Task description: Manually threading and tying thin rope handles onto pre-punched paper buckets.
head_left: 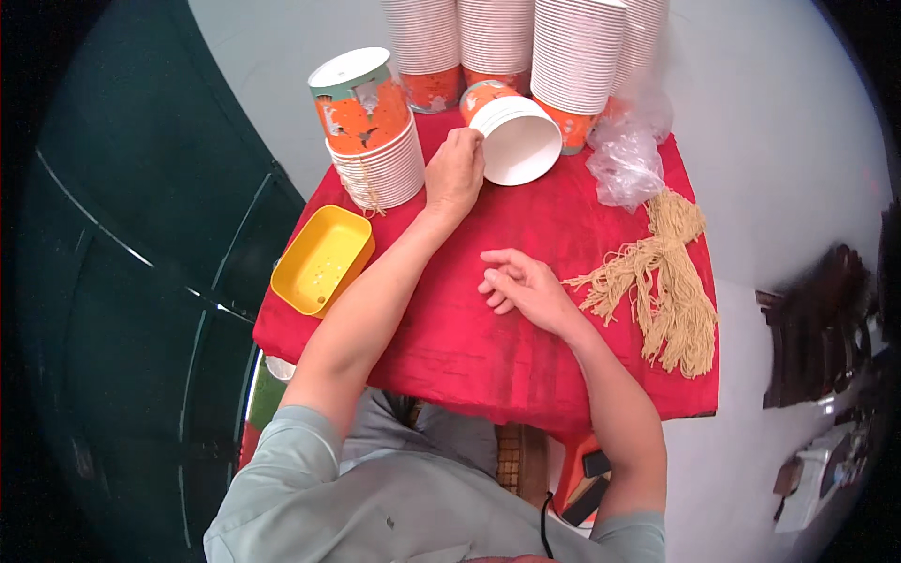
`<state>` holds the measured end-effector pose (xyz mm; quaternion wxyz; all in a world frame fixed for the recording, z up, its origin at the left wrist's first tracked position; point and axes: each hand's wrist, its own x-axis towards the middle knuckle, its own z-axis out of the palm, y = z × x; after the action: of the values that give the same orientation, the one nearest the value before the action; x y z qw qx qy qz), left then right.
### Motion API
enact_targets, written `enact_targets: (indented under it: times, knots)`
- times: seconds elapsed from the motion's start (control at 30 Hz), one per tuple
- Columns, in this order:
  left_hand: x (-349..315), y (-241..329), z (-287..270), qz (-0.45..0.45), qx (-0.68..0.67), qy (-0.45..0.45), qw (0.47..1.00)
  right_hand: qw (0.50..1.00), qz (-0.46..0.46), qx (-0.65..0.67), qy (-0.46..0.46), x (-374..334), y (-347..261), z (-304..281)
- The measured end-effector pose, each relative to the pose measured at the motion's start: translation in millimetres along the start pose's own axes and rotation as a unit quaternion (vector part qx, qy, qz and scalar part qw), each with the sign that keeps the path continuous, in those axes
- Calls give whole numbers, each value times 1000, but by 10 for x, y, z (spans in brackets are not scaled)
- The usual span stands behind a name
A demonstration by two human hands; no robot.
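My left hand (457,174) is closed at the left edge of a small nest of white-lined paper cups (521,150) lying on its side, mouth toward me. Its fingertips appear to pinch the rim, though they are partly hidden. Over the middle of the red cloth, my right hand (524,286) has loosely bent fingers, held apart, with nothing visible in them. To the left stands an upside-down stack of paper cups (361,117), orange and green on top; thin tan strings dangle down its side. A bundle of tan strings (671,281) lies right of my right hand.
A yellow tub (324,258) with small bits inside sits at the table's left edge. Tall stacks of upside-down paper cups (577,56) line the back. A crumpled clear plastic bag (627,159) lies at the back right of the red-covered table (450,347).
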<state>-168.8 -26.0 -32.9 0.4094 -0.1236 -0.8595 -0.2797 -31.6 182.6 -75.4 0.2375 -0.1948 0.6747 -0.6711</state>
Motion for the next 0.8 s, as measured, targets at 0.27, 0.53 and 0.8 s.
enact_targets:
  times: [0.27, 0.53, 0.8]
  knots:
    - [64, -23, 86, -50, -29, -40, 998, 1000, 13, -5, 27, 14, -6, -19]
    - [-491, 225, -106, 11, 35, -97, 995, 988, -54, 67, 128, 43, -42, -167]
    - [-923, 424, -295, 163, 30, -29, 986, 948, -133, 227, 180, -13, -251, -212]
